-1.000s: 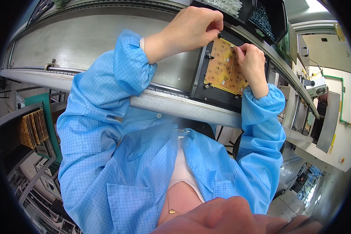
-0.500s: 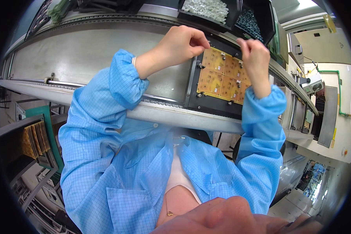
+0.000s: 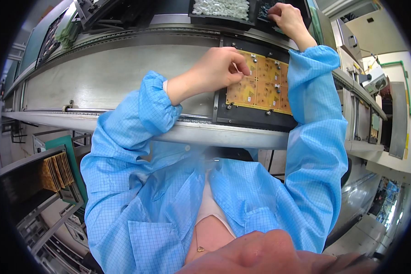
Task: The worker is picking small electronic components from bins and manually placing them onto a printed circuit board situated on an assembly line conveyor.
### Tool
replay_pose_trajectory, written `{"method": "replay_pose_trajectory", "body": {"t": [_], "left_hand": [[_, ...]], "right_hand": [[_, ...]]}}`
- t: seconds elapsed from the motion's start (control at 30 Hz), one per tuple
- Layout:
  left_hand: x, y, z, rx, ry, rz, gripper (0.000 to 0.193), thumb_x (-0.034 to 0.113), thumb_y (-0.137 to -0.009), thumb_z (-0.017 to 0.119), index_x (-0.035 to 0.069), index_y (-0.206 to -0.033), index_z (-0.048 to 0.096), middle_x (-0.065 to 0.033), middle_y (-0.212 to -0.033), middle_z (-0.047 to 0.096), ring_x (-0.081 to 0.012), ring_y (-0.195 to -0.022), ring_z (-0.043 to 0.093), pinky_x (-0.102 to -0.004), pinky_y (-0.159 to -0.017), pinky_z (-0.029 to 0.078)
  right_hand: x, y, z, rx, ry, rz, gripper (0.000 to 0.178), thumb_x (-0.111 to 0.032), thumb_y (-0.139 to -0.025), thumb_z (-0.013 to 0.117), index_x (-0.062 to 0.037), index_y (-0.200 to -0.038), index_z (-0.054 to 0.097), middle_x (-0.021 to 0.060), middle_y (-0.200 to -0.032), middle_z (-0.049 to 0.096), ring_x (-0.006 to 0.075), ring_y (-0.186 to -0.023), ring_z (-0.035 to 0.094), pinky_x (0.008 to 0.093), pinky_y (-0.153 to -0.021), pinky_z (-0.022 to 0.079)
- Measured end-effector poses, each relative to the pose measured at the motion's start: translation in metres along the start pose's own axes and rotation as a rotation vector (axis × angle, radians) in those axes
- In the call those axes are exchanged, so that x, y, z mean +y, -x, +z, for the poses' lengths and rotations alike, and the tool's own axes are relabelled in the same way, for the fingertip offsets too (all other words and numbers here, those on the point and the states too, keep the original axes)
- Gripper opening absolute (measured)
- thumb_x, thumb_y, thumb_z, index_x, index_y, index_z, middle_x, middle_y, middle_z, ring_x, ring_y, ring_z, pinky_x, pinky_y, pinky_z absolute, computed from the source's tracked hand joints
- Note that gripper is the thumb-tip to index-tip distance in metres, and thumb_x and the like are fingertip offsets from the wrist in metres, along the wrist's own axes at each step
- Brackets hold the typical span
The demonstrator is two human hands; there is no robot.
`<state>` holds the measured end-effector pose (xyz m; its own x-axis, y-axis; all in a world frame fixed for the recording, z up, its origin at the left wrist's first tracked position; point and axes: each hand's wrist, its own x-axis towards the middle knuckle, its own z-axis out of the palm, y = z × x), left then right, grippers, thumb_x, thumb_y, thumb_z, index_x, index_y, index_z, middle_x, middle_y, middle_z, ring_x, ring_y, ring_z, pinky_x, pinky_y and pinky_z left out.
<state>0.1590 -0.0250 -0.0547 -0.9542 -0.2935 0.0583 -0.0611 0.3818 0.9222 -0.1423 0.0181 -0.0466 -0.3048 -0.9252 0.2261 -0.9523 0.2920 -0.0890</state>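
Note:
A yellow-orange printed circuit board panel point(image 3: 242, 94) lies in a black carrier frame point(image 3: 242, 116) on the conveyor; a few small white and metal parts stand on it. My left hand point(image 3: 221, 68) hovers over the panel's left part, thumb and fingers curled together; whatever they may pinch is too small to make out. Beyond the conveyor, my right hand point(image 3: 285, 20) reaches into a black bin of small dark blue components point(image 3: 262, 10). Its fingers are bent together at the components, and their tips are partly hidden. My right sleeve point(image 3: 313, 73) covers the panel's right end.
Beside the dark components is a black bin point(image 3: 205, 20) heaped with white parts point(image 3: 221, 8). The conveyor's metal front rail point(image 3: 187, 135) runs between me and the panel. At lower left stands a rack with several upright brown boards point(image 3: 55, 173). Black fixtures point(image 3: 109, 16) lie at the back left.
My right hand has moved from above the panel's right side, away from me, into the bin of dark components. My left hand has come slightly nearer, over the panel's left part.

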Motion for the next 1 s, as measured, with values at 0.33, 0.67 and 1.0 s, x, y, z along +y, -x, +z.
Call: {"method": "replay_pose_trajectory", "body": {"t": [0.33, 0.67, 1.0], "left_hand": [[0.008, -0.017, 0.045, -0.060, -0.573, 0.176, 0.019, 0.014, -0.086, 0.059, 0.009, -0.099, 0.072, -0.0134, -0.093, 0.072, -0.0333, -0.091, 0.069, -0.0426, -0.080, 0.055], [0.013, -0.030, 0.054, -0.069, -0.823, 0.280, 0.014, 0.006, -0.078, 0.066, 0.003, -0.092, 0.069, -0.0167, -0.081, 0.070, -0.0331, -0.082, 0.070, -0.0425, -0.073, 0.055], [0.013, -0.027, 0.057, -0.026, -0.802, 0.264, 0.014, 0.006, -0.079, 0.065, 0.000, -0.092, 0.065, -0.0180, -0.084, 0.070, -0.0330, -0.085, 0.070, -0.0407, -0.075, 0.056]], "right_hand": [[-0.054, 0.104, -0.038, 0.182, -0.563, 0.000, 0.018, -0.011, -0.091, 0.068, -0.0042, -0.107, 0.072, 0.0102, -0.092, 0.074, 0.0183, -0.082, 0.071, 0.0297, -0.076, 0.055], [-0.049, 0.184, -0.041, 0.059, -0.832, 0.202, 0.018, -0.007, -0.093, 0.067, -0.0002, -0.109, 0.070, 0.0063, -0.094, 0.073, 0.0123, -0.085, 0.068, 0.0256, -0.076, 0.054], [-0.057, 0.195, -0.035, -0.030, -0.918, 0.249, 0.016, -0.007, -0.094, 0.067, 0.0005, -0.108, 0.070, 0.0041, -0.095, 0.071, 0.0090, -0.083, 0.065, 0.0230, -0.076, 0.053]]}}
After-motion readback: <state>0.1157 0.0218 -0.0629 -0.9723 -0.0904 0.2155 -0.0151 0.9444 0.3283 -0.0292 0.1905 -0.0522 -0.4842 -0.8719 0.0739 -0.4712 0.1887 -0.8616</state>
